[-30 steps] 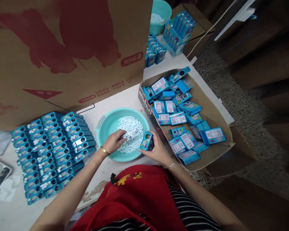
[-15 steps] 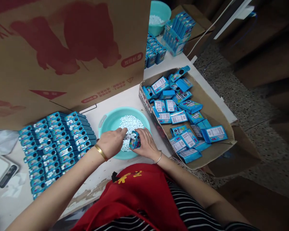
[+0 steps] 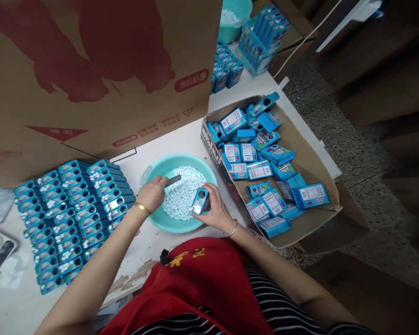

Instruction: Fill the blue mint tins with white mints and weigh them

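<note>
My left hand [image 3: 151,195], with a gold bangle at its wrist, is closed on a small grey scoop [image 3: 173,180]. The scoop points right, above the turquoise basin [image 3: 153,174]. Small white candies [image 3: 181,197] lie heaped in the basin. Over the basin's right side, my right hand [image 3: 215,209] grips a blue candy tin [image 3: 200,200] between thumb and fingers. The tin's top, with a round dark hole, faces up toward me. The scoop and the tin are apart.
Rows of blue tins [image 3: 73,209] stand at left, some with white candies on top. To the right, a cardboard tray [image 3: 310,167] holds several loose tins. A large carton [image 3: 125,93] rises behind the basin. At far left lies a white device [image 3: 0,253].
My left hand has drawn the scoop back leftward from the tin. The tin in my right hand has turned so its top shows. The view has shifted slightly.
</note>
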`<state>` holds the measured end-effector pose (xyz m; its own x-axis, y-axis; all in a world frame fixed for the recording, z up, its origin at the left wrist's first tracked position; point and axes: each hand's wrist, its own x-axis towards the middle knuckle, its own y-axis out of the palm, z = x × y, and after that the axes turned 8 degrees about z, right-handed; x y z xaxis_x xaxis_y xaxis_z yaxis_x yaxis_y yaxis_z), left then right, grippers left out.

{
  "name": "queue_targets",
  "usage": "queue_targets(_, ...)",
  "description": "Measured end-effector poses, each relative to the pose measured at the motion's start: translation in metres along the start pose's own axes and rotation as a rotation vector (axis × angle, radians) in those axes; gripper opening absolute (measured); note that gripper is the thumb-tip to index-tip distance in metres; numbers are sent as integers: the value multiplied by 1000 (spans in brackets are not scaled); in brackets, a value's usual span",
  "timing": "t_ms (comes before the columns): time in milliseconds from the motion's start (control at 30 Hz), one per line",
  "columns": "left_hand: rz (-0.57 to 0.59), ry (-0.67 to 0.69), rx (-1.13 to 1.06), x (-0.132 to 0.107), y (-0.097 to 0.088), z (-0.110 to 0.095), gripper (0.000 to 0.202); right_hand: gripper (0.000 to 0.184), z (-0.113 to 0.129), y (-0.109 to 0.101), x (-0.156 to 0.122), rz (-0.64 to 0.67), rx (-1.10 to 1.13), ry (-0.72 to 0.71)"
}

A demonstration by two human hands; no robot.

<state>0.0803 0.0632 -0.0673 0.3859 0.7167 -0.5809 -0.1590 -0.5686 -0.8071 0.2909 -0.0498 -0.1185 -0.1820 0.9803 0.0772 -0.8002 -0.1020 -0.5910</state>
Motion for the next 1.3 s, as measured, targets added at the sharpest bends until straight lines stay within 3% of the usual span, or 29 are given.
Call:
queue_targets(133,18,12,-76,53,65,11,35,84,3,-5,-6,-8,101,22)
queue_targets(267,23,138,-191,64,111,-6,38,86,5,-6,-12,-8,161,89)
queue_targets(367,53,247,-305,58,131,-19,42,86,3,-6,-15,-17,182,140)
queue_targets(500,93,386,-469,48,138,-25,40,84,0,-7,-18,9,196,160)
queue_targets(667,54,471,-607,30,114,-10,33,85,-1,-4,-21,38,193,164)
queue_targets(867,-68,578,-638,-5,42,22,31,86,-10,21,-14,22,118,137)
queue_targets(967,-33,605,-521,-22,10,25,30,84,-13,31,-4,2,70,90)
queue_targets(1100,101,482,-258,-33,-17,7,29,79,-14,35,6,-2,2,-6)
queue_targets(1200,212,287,-17,-39,-35,-23,30,75,-14,38,6,11,-57,-57)
queue_targets(1300,249,160,173,-51,-55,-59,37,75,-16,43,2,10,-84,-79)
